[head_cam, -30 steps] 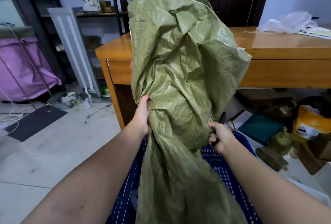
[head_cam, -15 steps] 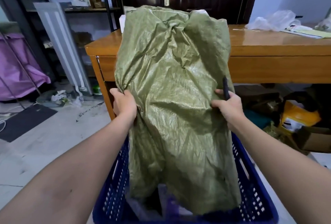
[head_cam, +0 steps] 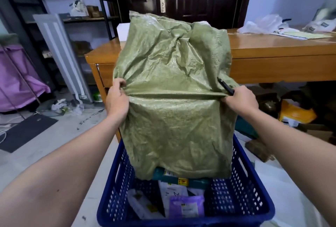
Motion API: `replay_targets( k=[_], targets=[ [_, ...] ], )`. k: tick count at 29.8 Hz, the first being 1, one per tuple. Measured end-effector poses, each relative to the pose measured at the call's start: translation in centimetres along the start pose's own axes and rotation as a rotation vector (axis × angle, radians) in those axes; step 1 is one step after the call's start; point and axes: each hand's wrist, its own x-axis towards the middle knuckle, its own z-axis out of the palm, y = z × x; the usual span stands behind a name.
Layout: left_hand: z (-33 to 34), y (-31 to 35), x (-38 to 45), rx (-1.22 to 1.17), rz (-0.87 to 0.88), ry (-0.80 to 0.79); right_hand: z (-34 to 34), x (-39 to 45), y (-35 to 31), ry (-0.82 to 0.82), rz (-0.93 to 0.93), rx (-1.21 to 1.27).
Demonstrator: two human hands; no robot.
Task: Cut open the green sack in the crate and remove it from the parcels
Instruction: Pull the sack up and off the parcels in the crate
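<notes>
A crumpled green woven sack (head_cam: 172,99) hangs upright above the blue perforated crate (head_cam: 241,196), stretched between both hands. My left hand (head_cam: 116,99) pinches its left edge. My right hand (head_cam: 240,99) grips the right edge and also holds a thin black cutter (head_cam: 225,86) that points up and left. The sack's lower edge hangs over the crate's far half. Under it lie parcels: a teal one (head_cam: 181,180), a white one (head_cam: 171,193), a purple one (head_cam: 186,207) and a clear-wrapped one (head_cam: 140,203).
A wooden desk (head_cam: 272,58) stands right behind the sack, with plastic bags and papers on top. Boxes and a yellow package (head_cam: 294,112) sit under it at right. A white panel (head_cam: 58,54), black shelves and a purple cloth cart (head_cam: 18,76) stand at left.
The sack has been lifted higher and pulled wider between the hands. Its lower edge has risen, and the parcels in the crate now show beneath it.
</notes>
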Motion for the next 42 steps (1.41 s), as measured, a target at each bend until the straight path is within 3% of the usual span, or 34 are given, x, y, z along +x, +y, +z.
replay_targets(
  k=[3, 5, 6, 14, 17, 20, 24, 27, 29, 34, 38, 42],
  targets=[
    [-0.8, 0.1, -0.2, 0.039, 0.059, -0.346, -2.1, 0.5, 0.3, 0.055, 0.065, 0.051],
    [-1.3, 0.4, -0.6, 0.353, 0.132, -0.583, -3.0, 0.5, 0.8, 0.078, 0.086, 0.075],
    [-1.5, 0.6, -1.0, 0.536, 0.185, -0.619, -3.3, 0.5, 1.1, 0.078, 0.093, 0.069],
    [-0.9, 2.0, -3.1, 0.989, 0.435, -0.213, -3.2, -2.1, 3.1, 0.043, 0.088, -0.121],
    [-0.9, 2.2, -3.5, 0.904, 0.679, -0.233, -3.4, -2.7, 3.6, 0.042, 0.091, -0.228],
    [-1.1, 2.6, -4.3, 0.563, 0.651, -0.364, -3.6, -3.7, 3.2, 0.081, 0.07, -0.353],
    [-0.7, 3.8, -5.0, 0.398, 0.668, -0.398, -2.5, -6.0, -1.0, 0.099, -0.297, -0.237],
    [-0.6, 4.6, -5.3, 0.311, 0.659, -0.448, -0.9, -7.2, -4.8, -0.173, -0.534, -0.175],
    [-1.0, 4.8, -5.0, 0.297, 0.588, -0.444, 0.1, -7.3, -5.7, -0.369, -0.484, -0.081],
    [-2.1, 5.0, -4.2, 0.435, 0.486, -0.42, 1.2, -7.7, -5.5, -0.531, -0.281, 0.401],
    [-1.0, 5.3, -4.9, 0.404, 0.424, -0.409, 3.2, -8.3, -5.7, -0.603, -0.356, -0.032],
    [-0.7, 5.8, -4.3, 0.129, 0.322, -0.402, 5.0, -7.3, -3.4, -0.397, -0.225, -0.155]
  ],
)
